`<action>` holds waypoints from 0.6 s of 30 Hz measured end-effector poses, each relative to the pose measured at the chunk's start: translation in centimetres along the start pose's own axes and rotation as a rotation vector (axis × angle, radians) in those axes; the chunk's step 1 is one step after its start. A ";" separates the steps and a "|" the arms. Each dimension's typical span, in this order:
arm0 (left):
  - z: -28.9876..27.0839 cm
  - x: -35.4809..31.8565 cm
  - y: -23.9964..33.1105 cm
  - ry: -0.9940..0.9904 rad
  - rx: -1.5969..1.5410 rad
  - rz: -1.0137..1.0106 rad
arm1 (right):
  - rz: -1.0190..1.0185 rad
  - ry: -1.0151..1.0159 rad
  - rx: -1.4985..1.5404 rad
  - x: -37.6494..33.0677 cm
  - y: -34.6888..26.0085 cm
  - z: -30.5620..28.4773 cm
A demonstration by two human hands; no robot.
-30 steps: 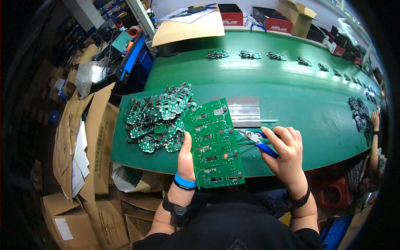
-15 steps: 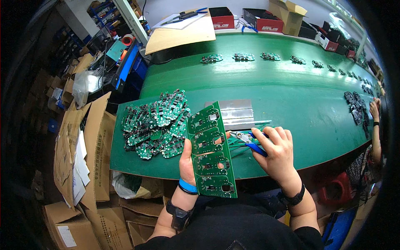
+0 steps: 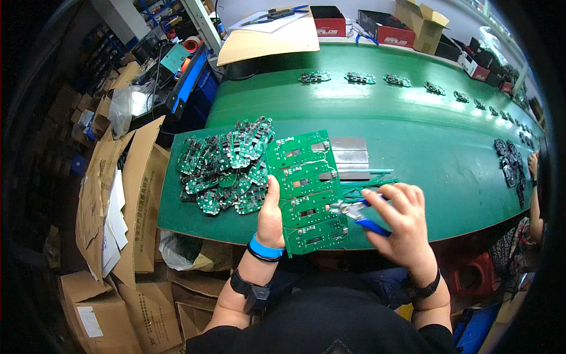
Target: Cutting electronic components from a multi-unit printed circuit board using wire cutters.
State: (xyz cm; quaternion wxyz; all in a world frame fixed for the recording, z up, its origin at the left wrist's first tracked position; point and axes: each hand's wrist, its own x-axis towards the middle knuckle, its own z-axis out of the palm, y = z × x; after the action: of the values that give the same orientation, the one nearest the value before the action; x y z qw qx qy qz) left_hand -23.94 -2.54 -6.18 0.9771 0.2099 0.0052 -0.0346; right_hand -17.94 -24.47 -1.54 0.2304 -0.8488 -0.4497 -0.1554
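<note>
My left hand (image 3: 270, 218), a blue band on its wrist, grips a green circuit board panel (image 3: 299, 219) by its left edge, thumb on the face. Several joined boards with cut-outs make up this panel. In my right hand (image 3: 404, 227) is a pair of blue-handled side cutters (image 3: 352, 209); the jaws are at the panel's right edge, and I cannot tell whether they touch it. Thin green strips (image 3: 377, 184) lie behind the cutters. A grey metal block (image 3: 351, 154) shows partly beyond the panel. Left of the panel is a heap of populated circuit boards (image 3: 221, 168).
Spaced-out boards (image 3: 359, 78) run along the green belt (image 3: 265, 97) behind the worktop. Black parts (image 3: 510, 168) lie at the right, near a co-worker's arm (image 3: 534, 194). Cardboard boxes (image 3: 150, 318) stand at lower left; red-and-black boxes (image 3: 386, 29) line the back.
The panel has turned to show its face more fully and its lower end has risen. The cutters have shifted down along its right edge. The whole view has moved slightly.
</note>
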 end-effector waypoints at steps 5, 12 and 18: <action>0.4 0.3 -0.2 0.038 0.197 0.045 | -0.045 -0.064 -0.053 0.3 -1.3 1.1; 0.8 0.2 -0.1 0.038 0.264 0.064 | -0.065 -0.061 -0.109 0.6 -1.5 1.3; 0.9 0.2 -0.1 0.031 0.260 0.069 | -0.057 -0.066 -0.082 0.6 -1.4 1.3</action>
State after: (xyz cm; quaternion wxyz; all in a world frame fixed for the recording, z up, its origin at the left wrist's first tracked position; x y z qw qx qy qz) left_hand -23.77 -3.08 -5.39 0.9420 0.3355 0.0084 0.0017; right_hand -18.67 -22.69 -2.03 0.1757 -0.8492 -0.4743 -0.1520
